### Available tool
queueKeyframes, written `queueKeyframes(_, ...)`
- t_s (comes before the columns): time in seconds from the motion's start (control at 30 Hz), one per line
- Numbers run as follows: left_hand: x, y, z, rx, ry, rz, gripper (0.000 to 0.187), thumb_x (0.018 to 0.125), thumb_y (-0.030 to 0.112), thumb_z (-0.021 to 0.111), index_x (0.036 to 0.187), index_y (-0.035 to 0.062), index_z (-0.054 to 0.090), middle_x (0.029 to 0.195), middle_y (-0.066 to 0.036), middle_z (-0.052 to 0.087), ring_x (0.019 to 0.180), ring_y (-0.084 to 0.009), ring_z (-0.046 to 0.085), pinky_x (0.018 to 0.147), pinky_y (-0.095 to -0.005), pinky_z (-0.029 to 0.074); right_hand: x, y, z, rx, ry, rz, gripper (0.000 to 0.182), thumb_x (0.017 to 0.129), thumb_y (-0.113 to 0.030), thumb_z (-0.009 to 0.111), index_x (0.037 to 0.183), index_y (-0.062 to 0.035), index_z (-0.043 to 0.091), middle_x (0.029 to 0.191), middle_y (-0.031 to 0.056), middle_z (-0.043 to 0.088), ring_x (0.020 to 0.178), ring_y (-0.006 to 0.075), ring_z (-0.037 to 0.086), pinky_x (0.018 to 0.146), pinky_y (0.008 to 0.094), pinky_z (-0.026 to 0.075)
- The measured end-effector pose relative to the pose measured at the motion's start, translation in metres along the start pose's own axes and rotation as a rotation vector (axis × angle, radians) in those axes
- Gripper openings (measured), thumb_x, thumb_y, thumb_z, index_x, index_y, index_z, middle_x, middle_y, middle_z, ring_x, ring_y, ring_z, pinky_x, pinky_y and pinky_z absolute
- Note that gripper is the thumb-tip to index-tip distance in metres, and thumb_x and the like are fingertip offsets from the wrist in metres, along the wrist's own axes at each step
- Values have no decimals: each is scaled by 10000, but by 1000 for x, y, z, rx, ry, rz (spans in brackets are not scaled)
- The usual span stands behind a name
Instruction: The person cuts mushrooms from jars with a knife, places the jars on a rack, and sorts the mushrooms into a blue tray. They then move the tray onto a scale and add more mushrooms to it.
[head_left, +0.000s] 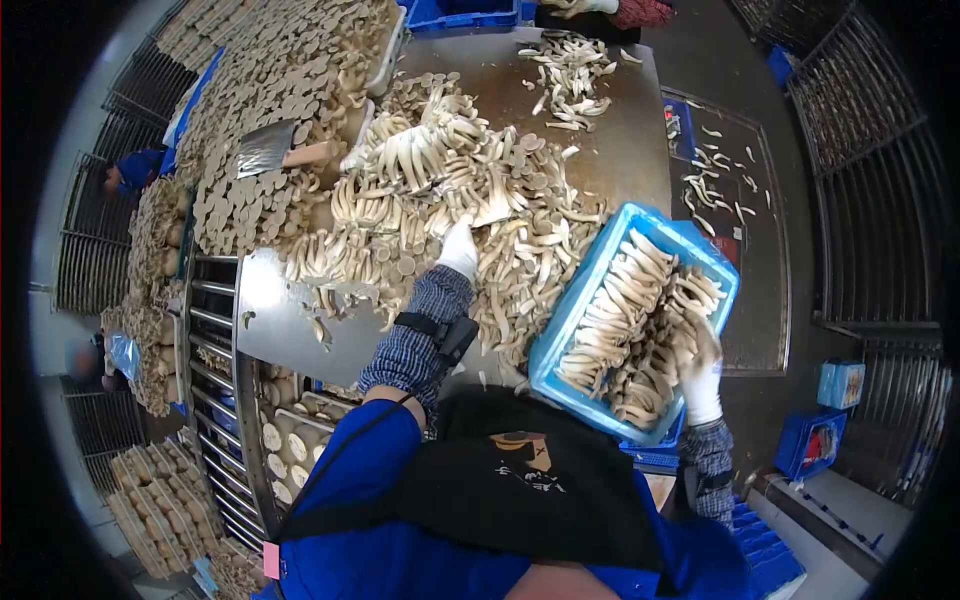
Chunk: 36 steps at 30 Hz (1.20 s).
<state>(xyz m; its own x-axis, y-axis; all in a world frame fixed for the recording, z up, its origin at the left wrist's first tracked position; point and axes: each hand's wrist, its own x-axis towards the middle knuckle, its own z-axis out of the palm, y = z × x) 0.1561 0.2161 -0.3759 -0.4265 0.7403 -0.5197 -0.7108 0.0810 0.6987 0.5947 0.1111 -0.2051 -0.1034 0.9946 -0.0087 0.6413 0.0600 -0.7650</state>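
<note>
My left hand (459, 252), in a white glove, is closed on a knife (493, 215) whose short blade points right over the heap of loose mushrooms (540, 240). Its handle is hidden in my fingers. My right hand (697, 355), in a glove with soiled fingers, reaches into a light blue basket (557, 350) at the table's right front corner. Those fingers curve over mushrooms (692, 295) at the basket's right side and blend in with them. Rows of mushrooms (625, 290) lie along the basket's left side, with their pale stems showing.
A cleaver (266, 150) with a wooden handle rests on packed mushroom clusters (240, 205) at left. More loose mushrooms (570, 80) lie on the metal table (635, 150). A roller rack (212, 375) stands left. Another person's gloved hand (585, 7) shows at the top. Scraps (710, 180) litter the floor.
</note>
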Motion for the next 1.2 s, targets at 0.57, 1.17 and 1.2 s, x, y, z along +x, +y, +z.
queueKeyframes(0.57,-92,17,-38,-133,-389,17,365,950,145,455,1274,-18,491,1279,-156,572,1172,-290,582,1014,-483,477,90,-115,196,455,-265,-31,476,942,-193,633,1343,32,512,1314,232,567,1199,284,577,995,349,476)
queueKeyframes(1.17,-230,49,-12,226,-600,245,934,680,48,862,1414,40,284,1351,-146,504,1233,-268,544,1033,-422,485,0,-148,143,942,-454,-190,733,794,116,644,1430,-6,301,1378,151,433,1257,231,483,1011,360,475)
queueKeyframes(1.2,-233,50,-10,159,-605,193,888,695,38,850,1409,38,322,1341,-147,516,1229,-271,548,1035,-428,486,-3,-150,140,944,-445,-196,733,794,116,644,1430,-6,301,1378,151,433,1257,231,483,1011,360,475)
